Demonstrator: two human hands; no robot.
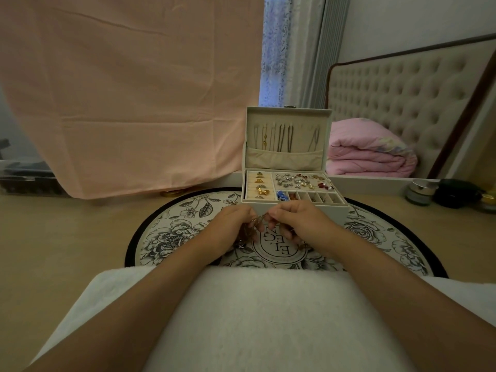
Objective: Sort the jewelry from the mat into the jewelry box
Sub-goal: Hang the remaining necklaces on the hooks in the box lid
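Note:
A round floral mat (171, 232) lies on the table with the open cream jewelry box (303, 210) standing at its far side. Rings fill the box's left rolls, small earrings lie in the wide tray, and necklaces hang inside the lid (288, 135). Just in front of the box, my left hand (230, 226) and my right hand (298, 224) meet over the mat. Both pinch a thin chain (259, 219) between their fingertips. More of the chain and a dark pendant (241, 245) hang under my left hand, partly hidden.
A white fluffy cushion (255, 318) covers the near edge under my forearms. Small jars and a black case (453, 193) stand at the right of the table. A pink cloth (128, 98) hangs at the back left, with a gold lid (171, 194) below it.

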